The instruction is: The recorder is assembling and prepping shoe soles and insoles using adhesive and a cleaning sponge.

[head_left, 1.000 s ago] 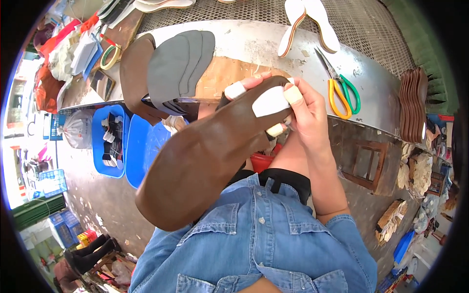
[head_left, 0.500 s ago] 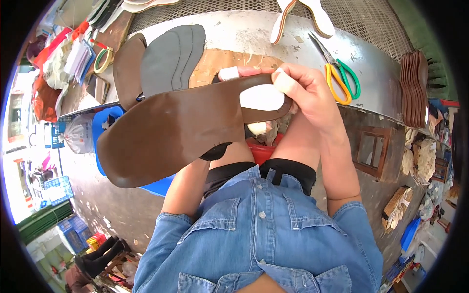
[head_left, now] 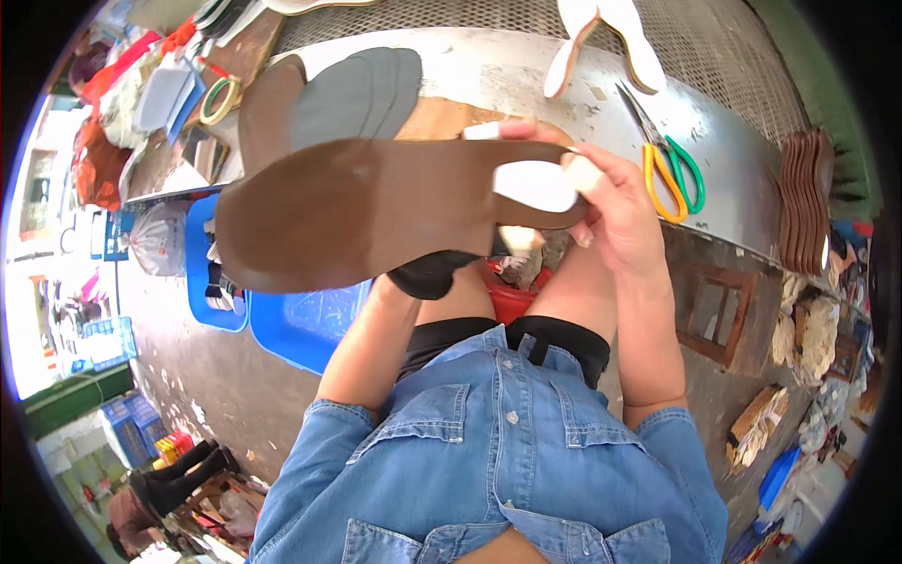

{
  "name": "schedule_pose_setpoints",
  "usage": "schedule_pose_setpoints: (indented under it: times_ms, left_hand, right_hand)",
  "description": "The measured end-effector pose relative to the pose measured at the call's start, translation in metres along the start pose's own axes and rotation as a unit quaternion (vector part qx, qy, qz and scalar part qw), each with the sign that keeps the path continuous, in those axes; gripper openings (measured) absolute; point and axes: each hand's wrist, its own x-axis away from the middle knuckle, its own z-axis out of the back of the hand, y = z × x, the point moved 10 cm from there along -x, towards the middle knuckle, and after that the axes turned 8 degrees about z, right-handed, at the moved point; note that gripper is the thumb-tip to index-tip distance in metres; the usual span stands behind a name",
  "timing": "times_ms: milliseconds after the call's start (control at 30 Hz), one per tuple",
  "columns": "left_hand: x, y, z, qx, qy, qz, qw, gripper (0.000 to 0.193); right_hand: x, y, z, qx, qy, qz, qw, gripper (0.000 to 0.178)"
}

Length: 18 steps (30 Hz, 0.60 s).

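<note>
A large brown shoe insole (head_left: 338,211) with a white oval opening or patch at its heel end lies across both hands, toe end to the left. My left hand (head_left: 438,274), in a black covering, supports it from beneath; white-wrapped fingertips show past its far and near edges. My right hand (head_left: 622,202) pinches the heel end between thumb and fingers. On the bench beyond the toe end lie grey insole-shaped pieces (head_left: 371,89) and a brown one (head_left: 266,113), both partly hidden.
Scissors (head_left: 662,160) with yellow and green handles lie open on the metal bench (head_left: 489,61). White insoles (head_left: 601,38) rest behind them. A row of brown insoles (head_left: 805,202) stands at the right end. Blue tubs (head_left: 301,324) and a wooden frame (head_left: 719,315) stand below.
The insole has swung more level and shifted right, its toe end rising away from me. Both hands still hold it. The view has shifted slightly, showing more of the blue tubs.
</note>
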Motion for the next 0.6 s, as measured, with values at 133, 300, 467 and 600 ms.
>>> schedule_pose_setpoints:
  times_ms: [133,300,467,600]
  left_hand:
    - [0.008,-0.002,0.017,0.109,0.020,-0.108,0.988,0.067]
    - [0.014,0.013,0.059,0.137,0.192,-0.118,0.965,0.032]
    - [0.011,0.013,0.035,0.022,0.133,-0.106,0.985,0.031]
    - [0.013,0.001,0.015,-0.038,0.093,-0.048,0.994,0.033]
  right_hand:
    - [0.008,0.009,0.024,-0.056,0.070,0.055,0.994,0.020]
    - [0.035,0.037,0.029,0.100,0.002,0.076,0.992,0.022]
    - [0.006,0.000,0.018,0.079,0.031,0.038,0.996,0.034]
    - [-0.015,-0.009,-0.006,0.080,-0.022,0.070,0.994,0.034]
